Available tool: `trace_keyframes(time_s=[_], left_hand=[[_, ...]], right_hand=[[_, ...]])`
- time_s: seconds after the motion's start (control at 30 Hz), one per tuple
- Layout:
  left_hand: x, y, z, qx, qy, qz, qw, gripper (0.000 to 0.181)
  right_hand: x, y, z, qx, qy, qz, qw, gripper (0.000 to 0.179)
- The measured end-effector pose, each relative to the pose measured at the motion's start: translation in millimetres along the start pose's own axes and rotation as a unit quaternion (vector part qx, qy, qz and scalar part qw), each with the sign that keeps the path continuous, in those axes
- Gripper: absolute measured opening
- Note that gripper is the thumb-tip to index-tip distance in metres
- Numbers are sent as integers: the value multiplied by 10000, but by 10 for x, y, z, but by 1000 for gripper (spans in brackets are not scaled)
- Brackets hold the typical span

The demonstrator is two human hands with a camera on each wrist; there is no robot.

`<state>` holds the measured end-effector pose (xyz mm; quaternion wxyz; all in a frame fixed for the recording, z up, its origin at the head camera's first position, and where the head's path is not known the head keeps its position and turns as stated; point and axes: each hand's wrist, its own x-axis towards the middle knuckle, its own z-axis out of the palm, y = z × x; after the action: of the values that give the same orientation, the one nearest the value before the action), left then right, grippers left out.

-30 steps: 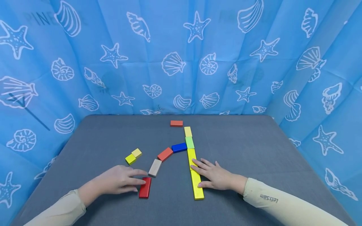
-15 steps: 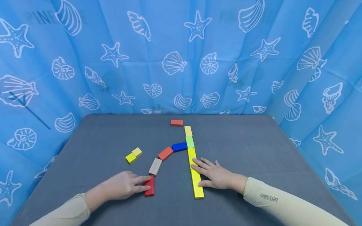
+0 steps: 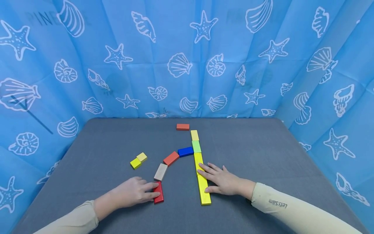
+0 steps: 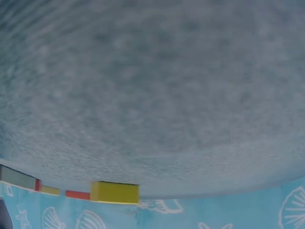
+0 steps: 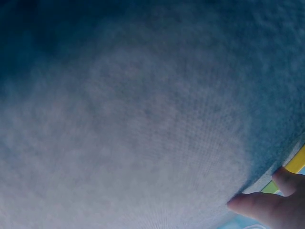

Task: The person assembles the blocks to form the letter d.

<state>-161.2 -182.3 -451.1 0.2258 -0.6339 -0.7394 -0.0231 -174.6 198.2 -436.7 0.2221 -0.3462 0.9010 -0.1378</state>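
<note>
At far left on the grey surface (image 3: 248, 146), a short yellow block (image 3: 135, 163) touches a cream block (image 3: 142, 157). Next, my left hand (image 3: 135, 191) rests two fairly straight fingers (image 3: 151, 195) on the red block (image 3: 159, 199); I can't make out its thumb. Beyond that, a pale block (image 3: 160, 172), an orange-red block (image 3: 171, 158) and a blue block (image 3: 185, 151) curve up to the yellow-and-green row (image 3: 196, 146). My right hand (image 3: 225, 182) lies spread over the row's long yellow blocks (image 3: 202, 186), gripping neither. My left wrist view shows a yellow block (image 4: 116, 192) side-on, where the head view looks down; my right wrist view catches two right-hand fingers (image 5: 259, 205) near the row.
</note>
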Motion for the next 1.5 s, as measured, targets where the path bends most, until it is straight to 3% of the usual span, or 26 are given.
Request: trace_keyframes(time_s=[0.53,0.7,0.87,1.07,1.27,1.37,1.5], left_hand=[[84,15,20,70,62,-11,10000,23],[103,-33,-17,-210,-70,-63,9997,32],[168,-159,-88,-475,11,-240,9986,39],[330,-468,-120,-228,1,-620,9978,43],[503,-840,15,-82,-59,-1259,9920,37],[616,-1017,117,-41,-450,-1822,9822,39],[806,-1251,264,-55,-1312,-2645,9554,46]], right_hand=[[-3,15,3,-9,29,-66,10000,74],[-4,15,5,9,19,-86,10000,73],[-10,15,-1,36,-4,-123,9999,73],[-8,13,-13,-29,20,-126,9999,72],[8,7,-8,-81,-16,-106,9999,73],[6,12,1,-78,-25,-108,9999,73],[-11,20,13,-26,17,-126,9999,73]])
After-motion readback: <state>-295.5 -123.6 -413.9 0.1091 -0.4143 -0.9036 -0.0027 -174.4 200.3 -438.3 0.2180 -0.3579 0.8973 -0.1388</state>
